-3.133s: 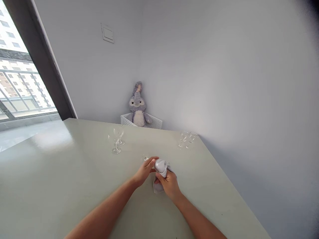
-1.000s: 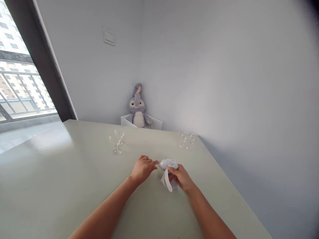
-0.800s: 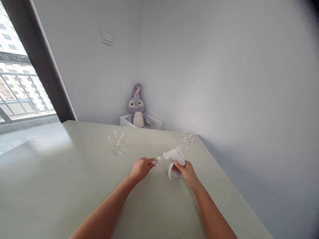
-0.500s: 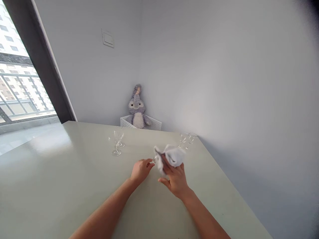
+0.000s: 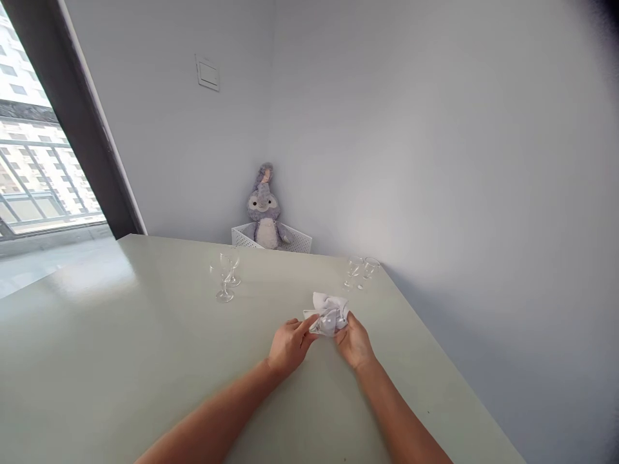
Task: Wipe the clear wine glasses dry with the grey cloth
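head view: my right hand (image 5: 356, 343), splayed moments ago, now pinches the white crumpled fabric cloth (image 5: 323, 301) to the clear glass goblet (image 5: 329, 322) tilted between my hands, my left hand (image 5: 287, 348) pinching its foot end, so both are held together.

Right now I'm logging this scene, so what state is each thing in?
Held stemmed glass: tilted sideways
White cloth: bunched against that glass
Left hand: pinching the glass
Right hand: gripping the cloth
Left pair of stemmed glasses: upright
Right pair of stemmed glasses: upright
Perforated basket: occupied
Long-eared plush toy: sitting inside
Light switch: on/off unclear
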`<state>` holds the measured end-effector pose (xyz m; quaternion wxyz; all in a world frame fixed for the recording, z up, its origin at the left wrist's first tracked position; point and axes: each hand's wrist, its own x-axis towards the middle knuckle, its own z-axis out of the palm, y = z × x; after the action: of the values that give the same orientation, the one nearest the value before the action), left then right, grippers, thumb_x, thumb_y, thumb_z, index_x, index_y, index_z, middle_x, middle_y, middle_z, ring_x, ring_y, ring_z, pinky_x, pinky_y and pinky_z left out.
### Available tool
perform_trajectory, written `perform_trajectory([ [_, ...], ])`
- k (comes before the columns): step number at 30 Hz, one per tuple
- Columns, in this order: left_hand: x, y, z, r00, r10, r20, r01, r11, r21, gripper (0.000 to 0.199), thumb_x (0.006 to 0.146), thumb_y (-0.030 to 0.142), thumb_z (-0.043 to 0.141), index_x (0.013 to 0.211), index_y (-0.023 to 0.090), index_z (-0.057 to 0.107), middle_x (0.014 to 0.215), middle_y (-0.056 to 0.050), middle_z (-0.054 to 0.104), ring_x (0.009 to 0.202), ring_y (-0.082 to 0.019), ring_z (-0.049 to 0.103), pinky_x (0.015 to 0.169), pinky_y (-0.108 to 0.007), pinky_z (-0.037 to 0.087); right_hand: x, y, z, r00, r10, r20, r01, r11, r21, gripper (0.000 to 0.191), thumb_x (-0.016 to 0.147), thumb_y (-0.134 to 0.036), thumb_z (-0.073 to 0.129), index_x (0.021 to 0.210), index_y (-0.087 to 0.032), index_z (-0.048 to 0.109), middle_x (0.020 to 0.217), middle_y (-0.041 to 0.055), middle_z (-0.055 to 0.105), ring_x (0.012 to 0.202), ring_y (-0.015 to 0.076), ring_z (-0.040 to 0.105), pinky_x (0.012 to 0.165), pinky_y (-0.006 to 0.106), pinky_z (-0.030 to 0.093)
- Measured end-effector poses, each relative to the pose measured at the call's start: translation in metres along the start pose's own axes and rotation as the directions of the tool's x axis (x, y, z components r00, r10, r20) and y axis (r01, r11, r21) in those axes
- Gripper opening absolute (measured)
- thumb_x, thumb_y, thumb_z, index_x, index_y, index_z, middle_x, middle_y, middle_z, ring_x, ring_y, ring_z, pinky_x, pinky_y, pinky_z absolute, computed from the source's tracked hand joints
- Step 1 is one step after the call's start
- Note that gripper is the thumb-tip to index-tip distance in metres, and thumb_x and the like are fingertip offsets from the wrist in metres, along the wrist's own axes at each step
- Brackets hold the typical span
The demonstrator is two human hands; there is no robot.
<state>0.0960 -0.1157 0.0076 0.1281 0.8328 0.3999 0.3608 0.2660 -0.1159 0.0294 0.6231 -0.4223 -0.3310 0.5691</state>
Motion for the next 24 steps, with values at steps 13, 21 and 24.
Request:
perform_trajectory([
  [13, 0.000, 0.017, 0.012, 0.877, -0.413, -0.245, 0.289, 0.861, -0.419, 0.040, 0.083, 0.026, 0.040, 0.122, 0.031, 0.045, 0.095, -0.005, 0.043, 0.080, -0.015, 0.048, 0.073, -0.031, 0.044, -0.028, 0.046, 0.039, 0.979, 0.014, 0.202, -0.050, 0.983, 0.175, 0.028, 0.077, -0.044, 0.052, 0.093, -0.022, 0.061, 0.104, 0.0043, 0.062, 0.100, 0.0198, 0.054, 0.080, 0.033, 0.044],
  [21, 0.005, 0.014, -0.006, 0.919, -0.356, -0.171, 0.305, 0.915, -0.263, 0.032, 0.084, 0.036, 0.040, 0.113, 0.033, 0.054, 0.125, -0.004, 0.042, 0.110, -0.025, 0.037, 0.093, -0.047, 0.027, -0.032, 0.034, 0.043, 0.983, -0.014, 0.184, 0.009, 0.999, 0.031, 0.030, 0.072, -0.043, 0.060, 0.092, -0.021, 0.060, 0.093, 0.0041, 0.064, 0.085, 0.0185, 0.057, 0.073, 0.030, 0.044],
  [24, 0.012, 0.009, -0.019, 0.924, -0.383, -0.023, 0.303, 0.766, -0.567, 0.046, 0.077, 0.045, 0.050, 0.118, 0.025, 0.048, 0.117, -0.009, 0.052, 0.109, -0.025, 0.043, 0.092, -0.044, 0.032, -0.032, 0.030, 0.039, 0.962, 0.056, 0.267, -0.039, 0.997, -0.068, 0.034, 0.069, -0.047, 0.062, 0.082, -0.016, 0.062, 0.075, 0.0035, 0.064, 0.071, 0.0177, 0.057, 0.066, 0.029, 0.044],
])
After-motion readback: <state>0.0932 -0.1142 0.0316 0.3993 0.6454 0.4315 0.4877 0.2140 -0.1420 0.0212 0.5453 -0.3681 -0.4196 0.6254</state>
